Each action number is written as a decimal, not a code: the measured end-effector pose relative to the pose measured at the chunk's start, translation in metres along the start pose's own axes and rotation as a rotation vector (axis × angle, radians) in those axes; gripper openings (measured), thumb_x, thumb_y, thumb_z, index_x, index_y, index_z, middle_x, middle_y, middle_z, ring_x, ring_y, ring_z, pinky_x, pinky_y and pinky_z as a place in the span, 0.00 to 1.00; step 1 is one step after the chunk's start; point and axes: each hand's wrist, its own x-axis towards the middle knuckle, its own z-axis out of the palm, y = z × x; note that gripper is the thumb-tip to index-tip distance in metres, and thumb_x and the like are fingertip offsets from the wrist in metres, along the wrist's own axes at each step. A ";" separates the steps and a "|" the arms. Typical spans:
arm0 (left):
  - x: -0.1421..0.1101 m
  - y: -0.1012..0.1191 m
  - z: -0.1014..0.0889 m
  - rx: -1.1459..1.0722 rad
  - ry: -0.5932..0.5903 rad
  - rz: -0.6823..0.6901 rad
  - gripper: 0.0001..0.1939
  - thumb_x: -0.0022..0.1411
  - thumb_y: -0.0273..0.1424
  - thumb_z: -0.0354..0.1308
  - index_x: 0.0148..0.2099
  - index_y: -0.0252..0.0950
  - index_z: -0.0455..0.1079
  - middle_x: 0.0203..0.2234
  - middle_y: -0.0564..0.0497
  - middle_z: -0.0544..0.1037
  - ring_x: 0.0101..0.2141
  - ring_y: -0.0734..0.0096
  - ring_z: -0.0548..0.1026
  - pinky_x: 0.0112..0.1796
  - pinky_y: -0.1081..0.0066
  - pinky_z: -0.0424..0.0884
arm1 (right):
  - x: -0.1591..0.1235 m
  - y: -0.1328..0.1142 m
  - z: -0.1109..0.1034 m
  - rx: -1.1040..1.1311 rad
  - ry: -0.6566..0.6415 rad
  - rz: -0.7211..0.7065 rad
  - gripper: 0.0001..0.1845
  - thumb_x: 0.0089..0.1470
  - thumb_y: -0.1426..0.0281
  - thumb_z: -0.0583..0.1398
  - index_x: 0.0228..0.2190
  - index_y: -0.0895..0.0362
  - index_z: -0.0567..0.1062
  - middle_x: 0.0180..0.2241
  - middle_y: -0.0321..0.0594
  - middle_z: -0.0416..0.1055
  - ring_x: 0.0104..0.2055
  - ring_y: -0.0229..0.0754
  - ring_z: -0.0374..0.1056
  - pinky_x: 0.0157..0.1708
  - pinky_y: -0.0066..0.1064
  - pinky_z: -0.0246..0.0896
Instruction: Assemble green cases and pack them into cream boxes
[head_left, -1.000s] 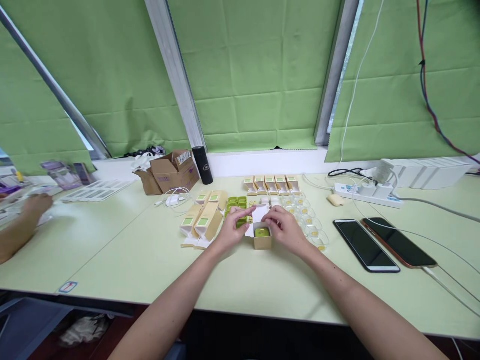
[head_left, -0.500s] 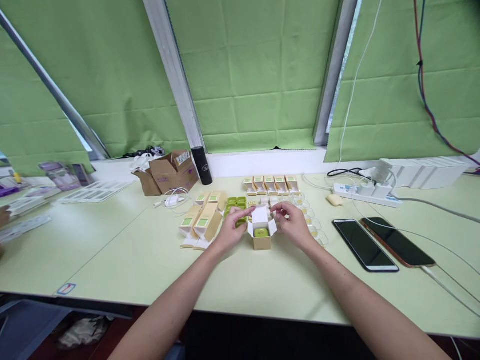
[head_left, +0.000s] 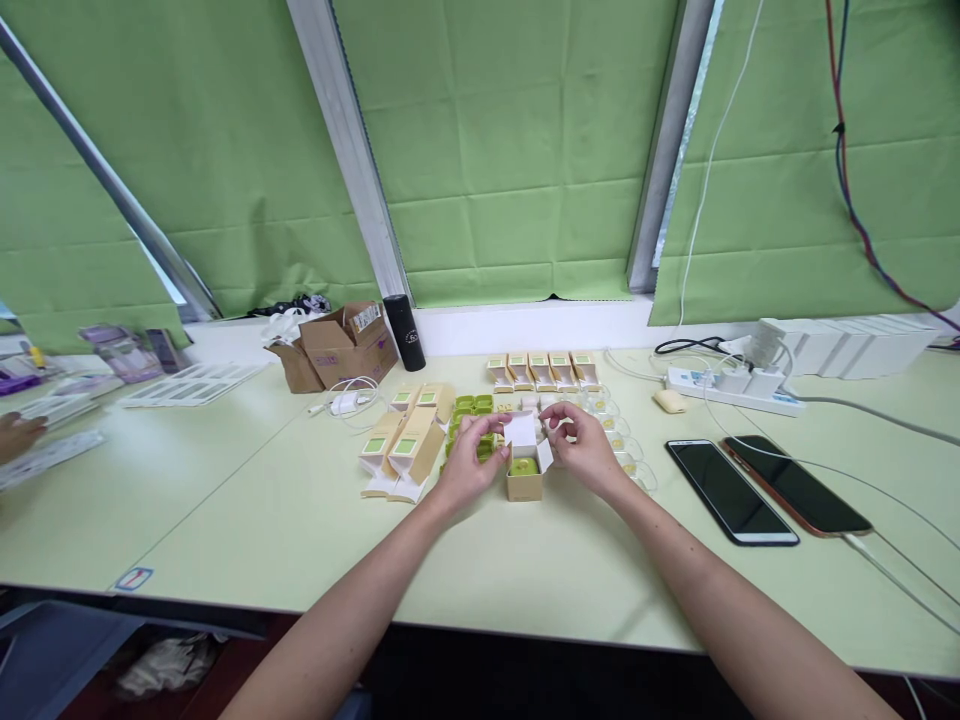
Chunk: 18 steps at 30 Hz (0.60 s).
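A small tan cardboard box (head_left: pixel 525 488) stands upright in front of me, its white inner lid (head_left: pixel 519 430) raised. Inside it sits a green rounded item (head_left: pixel 523 467). My left hand (head_left: pixel 472 465) is curled at the box's left side, thumb on the left side flap and index finger along the lid. My right hand (head_left: pixel 579 445) pinches at the lid's right edge, above the right side flap (head_left: pixel 544 456). Just behind the left hand are green cases (head_left: pixel 472 403), partly hidden. Clear-looking coiled items with yellow centres (head_left: pixel 615 440) lie beside the right hand.
Tan boxes with green labels stand at left (head_left: pixel 415 445) and in a back row (head_left: pixel 542 370). Two phones (head_left: pixel 731 492) lie at right, near a power strip (head_left: pixel 772 398) and cables. A brown carton (head_left: pixel 349 345) and a black bottle (head_left: pixel 403 332) stand behind. Another person's hand (head_left: pixel 19 437) shows at far left.
My left thumb has come in onto the box's left flap, which now is mostly covered. The right fingers have shifted slightly toward the lid. Another person's hand has appeared at far left.
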 end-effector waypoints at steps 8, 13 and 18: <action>-0.004 0.002 0.005 0.094 0.007 -0.048 0.21 0.65 0.32 0.62 0.60 0.43 0.70 0.54 0.43 0.71 0.57 0.51 0.72 0.62 0.50 0.66 | -0.001 -0.004 0.002 0.140 -0.055 0.031 0.24 0.43 0.73 0.57 0.45 0.53 0.73 0.43 0.38 0.63 0.29 0.34 0.61 0.24 0.27 0.56; -0.004 0.006 0.005 0.139 0.018 -0.056 0.22 0.63 0.29 0.62 0.59 0.43 0.70 0.52 0.43 0.70 0.56 0.51 0.71 0.62 0.48 0.66 | -0.002 -0.009 0.002 0.169 -0.089 0.056 0.27 0.41 0.74 0.57 0.47 0.51 0.71 0.43 0.37 0.61 0.28 0.33 0.60 0.24 0.27 0.56; -0.003 0.006 0.005 0.137 0.022 -0.055 0.22 0.61 0.28 0.62 0.58 0.44 0.70 0.52 0.44 0.71 0.55 0.52 0.72 0.61 0.48 0.67 | -0.004 -0.011 0.004 0.196 -0.116 0.071 0.27 0.42 0.73 0.59 0.48 0.51 0.69 0.44 0.36 0.60 0.28 0.32 0.61 0.24 0.27 0.56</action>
